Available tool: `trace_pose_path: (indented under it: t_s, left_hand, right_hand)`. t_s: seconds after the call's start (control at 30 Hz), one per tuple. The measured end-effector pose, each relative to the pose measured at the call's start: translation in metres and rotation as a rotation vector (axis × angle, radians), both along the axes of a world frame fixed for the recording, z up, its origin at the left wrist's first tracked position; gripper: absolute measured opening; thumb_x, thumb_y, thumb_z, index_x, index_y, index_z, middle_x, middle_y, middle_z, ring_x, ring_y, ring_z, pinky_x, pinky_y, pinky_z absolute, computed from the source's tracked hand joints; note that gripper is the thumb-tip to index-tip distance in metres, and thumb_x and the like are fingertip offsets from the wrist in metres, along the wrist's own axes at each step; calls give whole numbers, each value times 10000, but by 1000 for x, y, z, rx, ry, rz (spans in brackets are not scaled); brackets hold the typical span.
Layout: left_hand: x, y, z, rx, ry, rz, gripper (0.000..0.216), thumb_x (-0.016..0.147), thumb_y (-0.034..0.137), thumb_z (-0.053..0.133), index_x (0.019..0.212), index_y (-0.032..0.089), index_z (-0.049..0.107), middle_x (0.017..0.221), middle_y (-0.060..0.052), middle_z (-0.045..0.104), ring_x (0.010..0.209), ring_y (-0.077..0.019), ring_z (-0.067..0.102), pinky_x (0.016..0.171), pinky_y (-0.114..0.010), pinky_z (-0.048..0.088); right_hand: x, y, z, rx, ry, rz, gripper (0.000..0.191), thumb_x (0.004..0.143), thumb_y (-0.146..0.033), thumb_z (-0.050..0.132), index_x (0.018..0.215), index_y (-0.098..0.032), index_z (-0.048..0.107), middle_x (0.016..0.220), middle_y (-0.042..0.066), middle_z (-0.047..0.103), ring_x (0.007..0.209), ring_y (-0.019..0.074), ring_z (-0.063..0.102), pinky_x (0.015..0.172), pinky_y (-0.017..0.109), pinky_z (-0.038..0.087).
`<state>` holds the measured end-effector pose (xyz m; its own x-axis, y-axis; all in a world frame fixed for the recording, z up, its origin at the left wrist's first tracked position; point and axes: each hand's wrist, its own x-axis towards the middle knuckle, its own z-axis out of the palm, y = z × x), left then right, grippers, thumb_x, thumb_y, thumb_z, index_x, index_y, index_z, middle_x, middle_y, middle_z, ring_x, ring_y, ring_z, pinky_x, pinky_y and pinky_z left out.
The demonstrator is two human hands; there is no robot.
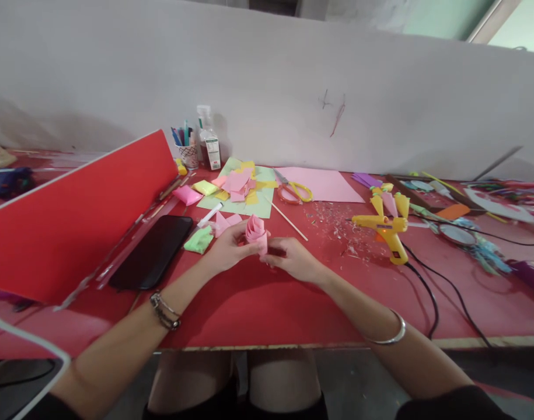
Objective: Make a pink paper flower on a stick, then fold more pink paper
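A small pink rolled paper flower is held between both hands just above the red table. My left hand pinches its left side with closed fingers. From the right, my right hand grips its lower part, fingers curled. Loose pink paper pieces lie just behind my left hand, and a thin wooden stick lies beyond the flower.
A black phone and a red board lie at the left. A yellow glue gun with a black cord stands at the right. Scissors, a pink sheet, paper squares, a pen cup and a bottle sit at the back.
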<state>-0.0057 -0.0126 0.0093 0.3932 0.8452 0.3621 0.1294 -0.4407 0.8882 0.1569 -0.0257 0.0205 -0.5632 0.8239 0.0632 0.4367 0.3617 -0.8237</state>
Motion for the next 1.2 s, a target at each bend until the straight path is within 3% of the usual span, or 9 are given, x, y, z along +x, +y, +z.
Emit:
trace_pose_path:
  t_s: [0.13,0.3,0.53,1.2]
  left_hand:
    - [2,-2,2,-8,-37,16,214,666,363,560,671,158,500,655,11,518,602,-99,473,581,-244,428]
    - [1,-3,4,-29,-99,-7,227,665,345,568,780,159,508,648,21,509,565,-92,467,529,-216,410]
    - [0,-2,5,22,-148,49,195,680,348,579,722,162,539,700,2,525,617,-99,473,564,-216,404]
    - [1,-1,0,-2,-206,100,239,732,396,523,713,164,573,705,-2,573,640,-102,485,579,-217,395]
  right_hand:
    - [0,1,0,-7,-13,25,111,741,-221,516,671,-139,540,552,-27,504,505,80,460,528,217,372]
    - [0,2,-1,-62,-64,76,128,748,-230,513,683,-128,556,553,-23,519,521,79,483,538,205,376]
    - [2,1,-1,-147,-37,99,127,751,-210,490,740,-116,574,635,6,565,551,82,516,569,210,409]
    - [2,3,-3,-157,-37,90,154,747,-244,503,736,-113,582,626,10,570,559,88,526,578,219,418]
